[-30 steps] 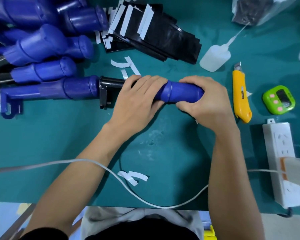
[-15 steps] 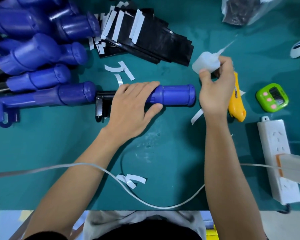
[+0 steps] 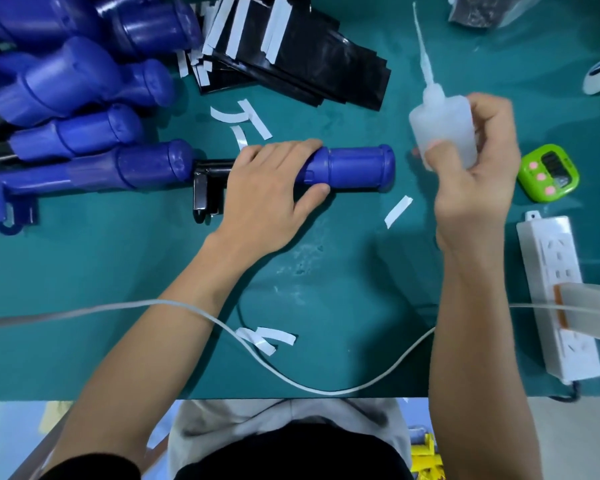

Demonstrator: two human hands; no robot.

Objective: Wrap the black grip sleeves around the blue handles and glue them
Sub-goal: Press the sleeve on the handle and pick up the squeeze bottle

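A blue handle (image 3: 355, 168) lies on its side across the middle of the frame on a teal surface (image 3: 118, 289). Its rounded end points right and a black metal bracket (image 3: 205, 188) sticks out at its left.

The left hand (image 3: 274, 188) reaches in from the lower left with the forearm angled up across the surface. It covers the handle's left part, with the fingers laid over the top and the thumb tucked against the near side, gripping it. The handle's right part is bare.

The right hand (image 3: 475, 181) is just right of the handle's end and not touching it. Its forearm rises nearly straight up from the bottom edge. The fingers and thumb are curled round a translucent white glue bottle (image 3: 440, 129), held upright. The bottle's long thin nozzle points toward the top of the frame.

A fanned stack of black grip sleeves (image 3: 298, 60) edged with white strips lies at the upper middle, well apart from both hands. More blue handles are piled at the upper left (image 3: 77, 84). A green timer (image 3: 548, 173) and a white power strip (image 3: 561, 299) sit at the right.
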